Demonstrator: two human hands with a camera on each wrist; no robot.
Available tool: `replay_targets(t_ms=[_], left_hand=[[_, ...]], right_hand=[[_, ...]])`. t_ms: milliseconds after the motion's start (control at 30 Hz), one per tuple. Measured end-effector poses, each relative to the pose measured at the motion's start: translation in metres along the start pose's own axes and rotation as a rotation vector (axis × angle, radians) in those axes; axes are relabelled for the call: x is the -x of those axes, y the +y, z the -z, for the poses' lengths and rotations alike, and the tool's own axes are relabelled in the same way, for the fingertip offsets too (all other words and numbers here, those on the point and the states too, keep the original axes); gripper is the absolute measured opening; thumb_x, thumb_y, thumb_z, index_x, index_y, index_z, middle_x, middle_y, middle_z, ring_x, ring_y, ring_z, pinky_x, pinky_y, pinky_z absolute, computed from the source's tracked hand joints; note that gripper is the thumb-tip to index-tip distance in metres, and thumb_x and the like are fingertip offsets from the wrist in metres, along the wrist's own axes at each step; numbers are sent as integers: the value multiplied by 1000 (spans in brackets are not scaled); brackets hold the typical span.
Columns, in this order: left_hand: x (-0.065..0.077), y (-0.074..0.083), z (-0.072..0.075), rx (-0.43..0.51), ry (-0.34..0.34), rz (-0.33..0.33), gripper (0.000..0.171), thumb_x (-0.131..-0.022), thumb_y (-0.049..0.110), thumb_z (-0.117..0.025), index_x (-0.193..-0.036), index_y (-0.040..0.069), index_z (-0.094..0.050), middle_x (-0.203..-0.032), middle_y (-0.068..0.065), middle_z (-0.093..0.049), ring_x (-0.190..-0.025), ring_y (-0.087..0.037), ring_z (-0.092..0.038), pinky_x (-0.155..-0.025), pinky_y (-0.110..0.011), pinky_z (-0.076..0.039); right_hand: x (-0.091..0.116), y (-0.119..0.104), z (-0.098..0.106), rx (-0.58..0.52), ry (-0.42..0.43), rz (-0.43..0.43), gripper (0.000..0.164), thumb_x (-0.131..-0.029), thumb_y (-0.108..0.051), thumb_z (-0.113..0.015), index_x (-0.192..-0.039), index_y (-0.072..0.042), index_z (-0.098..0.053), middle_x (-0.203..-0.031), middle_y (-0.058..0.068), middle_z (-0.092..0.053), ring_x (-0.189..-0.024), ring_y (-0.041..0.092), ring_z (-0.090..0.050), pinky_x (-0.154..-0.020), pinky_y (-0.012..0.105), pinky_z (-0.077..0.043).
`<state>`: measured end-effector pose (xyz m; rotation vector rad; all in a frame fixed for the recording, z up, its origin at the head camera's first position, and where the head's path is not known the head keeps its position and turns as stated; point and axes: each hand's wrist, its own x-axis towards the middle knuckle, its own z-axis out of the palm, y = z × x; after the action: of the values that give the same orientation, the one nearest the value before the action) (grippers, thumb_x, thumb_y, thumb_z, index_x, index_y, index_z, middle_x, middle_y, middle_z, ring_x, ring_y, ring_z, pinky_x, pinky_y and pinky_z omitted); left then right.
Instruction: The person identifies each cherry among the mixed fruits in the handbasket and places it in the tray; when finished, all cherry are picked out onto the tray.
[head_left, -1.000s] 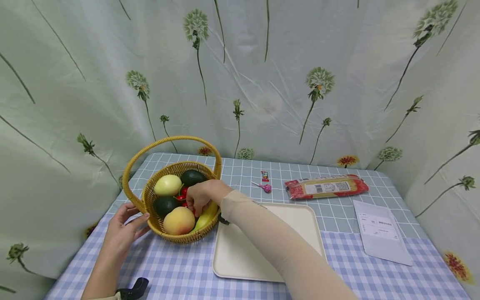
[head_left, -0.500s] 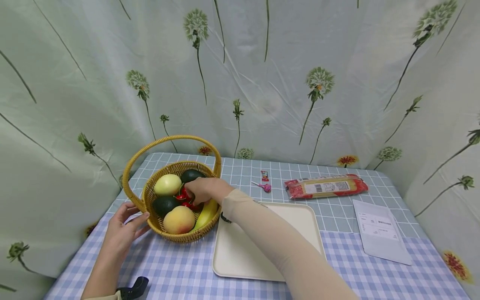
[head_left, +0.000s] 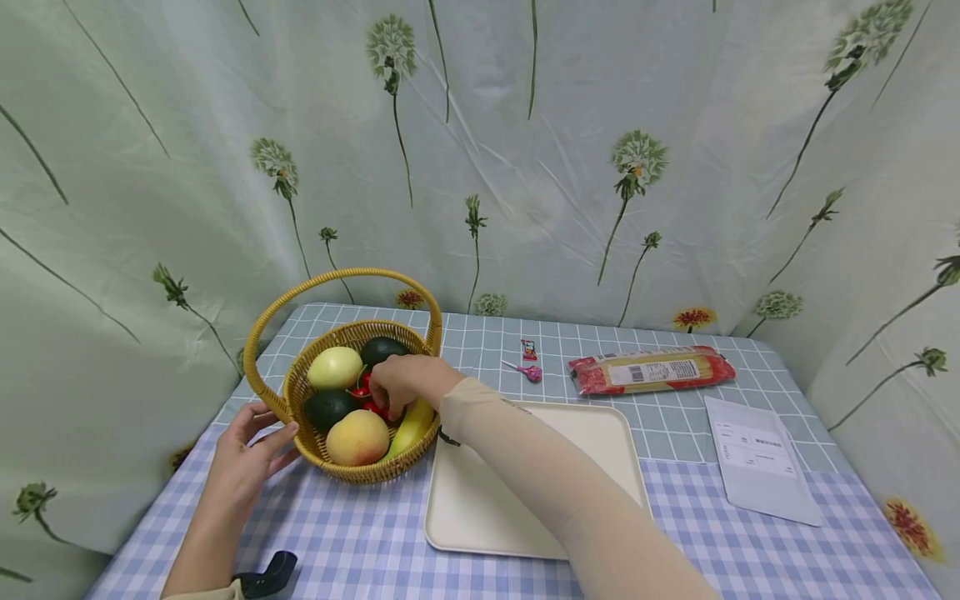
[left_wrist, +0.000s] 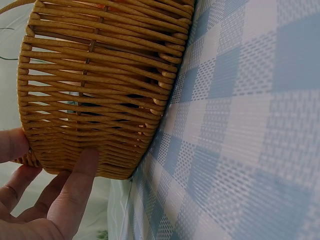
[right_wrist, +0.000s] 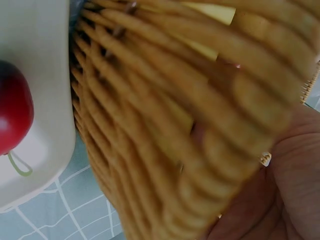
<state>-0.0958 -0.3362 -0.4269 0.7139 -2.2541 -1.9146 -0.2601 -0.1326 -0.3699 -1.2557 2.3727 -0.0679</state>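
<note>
My left hand (head_left: pixel 243 446) rests its fairly straight fingers against the left side of a yellow wicker basket (head_left: pixel 367 475). In the left wrist view, fingertips touch the woven wall and rim. My right hand (head_left: pixel 403 385) reaches inside, fingers bent down over red cherries (head_left: pixel 372 407); its fingertips are partly hidden, so any hold cannot be told. Around it lie a peach (head_left: pixel 357 438), a banana (head_left: pixel 409 432), a pale yellow-green round fruit (head_left: pixel 334 368) and two dark green avocados (head_left: pixel 330 409). A red fruit with a green stem loop (right_wrist: pixel 14 107) sits on the tray in the right wrist view.
The cream tray (head_left: pixel 487 508) lies right of the basket, partly under my right forearm. Behind it are a lollipop (head_left: pixel 531 373), a small wrapped candy (head_left: pixel 528 349) and a noodle pack (head_left: pixel 652 372). A white pouch (head_left: pixel 761 460) lies far right. The basket's tall handle (head_left: pixel 352 273) arches overhead.
My right hand has shifted slightly up and away from the peach, over the cherries, its fingers lifting and then dipping down again. My left hand stays against the basket.
</note>
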Motion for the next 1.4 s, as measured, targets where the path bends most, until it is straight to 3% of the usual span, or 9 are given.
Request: replay_targets(t_ms=[167,467,833,1267,1400], left_hand=[[0,0,-1,-17,1,0,39,-105,11,-69,-139,14,-49,-153,-12,-43,-95,6,-64,-81,-20,-65],[-1,1,-1,-25,5,-3,40,-105,11,-68,-140,14,-49,-156,-14,-42,-95,6,-64,-81,-20,-65],[-2,0,-1,-41,13,5,40,-106,11,-68,-140,15,-48,-157,-14,-41,-94,7,-63,-81,-20,-65],[-3,-1,-2,-39,7,-7,40,-106,11,-67,-141,14,-48,-158,-15,-41,-95,7,-63,-81,-18,-64],[-3,-1,-2,-44,19,-2,40,-106,12,-68,-141,15,-48,-158,-14,-41,-94,8,-62,-80,-18,-63]], right_hand=[[1,-3,1,-72,-8,-19,13,-93,-9,-84,-104,-16,-79,-112,-2,-72,-81,9,-70,-68,18,-59],[-1,-3,2,-80,-26,-35,14,-96,-6,-80,-103,-18,-84,-107,-5,-77,-80,9,-71,-67,17,-59],[-3,-4,1,-39,-28,-23,13,-95,-15,-83,-108,-20,-87,-106,-9,-81,-76,4,-68,-69,15,-58],[5,-1,-2,-7,13,15,10,-97,-24,-83,-106,-19,-84,-102,-10,-77,-89,5,-60,-73,16,-53],[7,3,1,-19,27,46,12,-98,-26,-81,-108,-20,-83,-106,-10,-78,-97,6,-63,-79,17,-54]])
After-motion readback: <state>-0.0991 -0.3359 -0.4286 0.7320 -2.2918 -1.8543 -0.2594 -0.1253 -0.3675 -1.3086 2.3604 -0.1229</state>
